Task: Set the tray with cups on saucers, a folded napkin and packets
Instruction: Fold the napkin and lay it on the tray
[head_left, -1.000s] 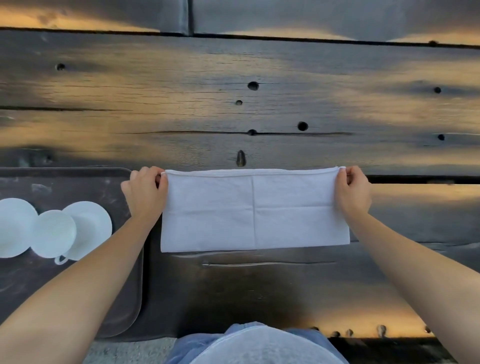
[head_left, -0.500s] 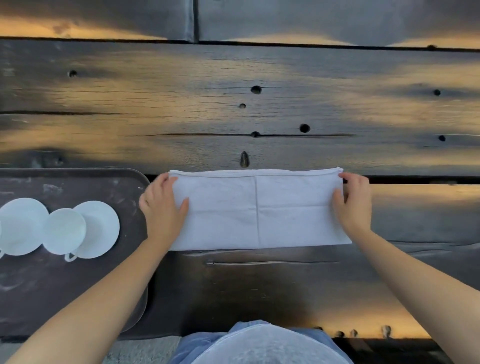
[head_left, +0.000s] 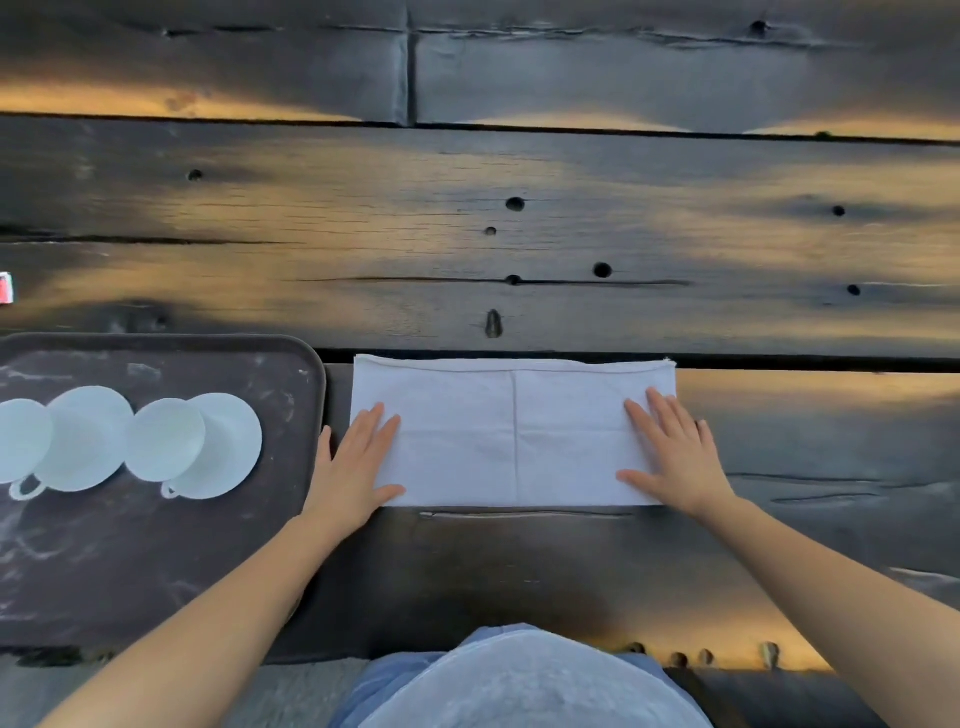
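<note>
head view: the napkin (head_left: 511, 431) lies folded in a strip between the hands, long axis running hand to hand. the left hand (head_left: 353, 467) and right hand (head_left: 672, 457) press flat on its ends, fingers spread. the tray (head_left: 291, 561), with cups (head_left: 165, 439) on saucers (head_left: 234, 447), sits just outside the left hand, the nearer one for the carry. a dark plank table (head_left: 519, 234) stretches beyond the fingertips.

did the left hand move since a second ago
Yes. The left hand slid from the far left corner of the napkin toward its near edge, now lying flat.
</note>
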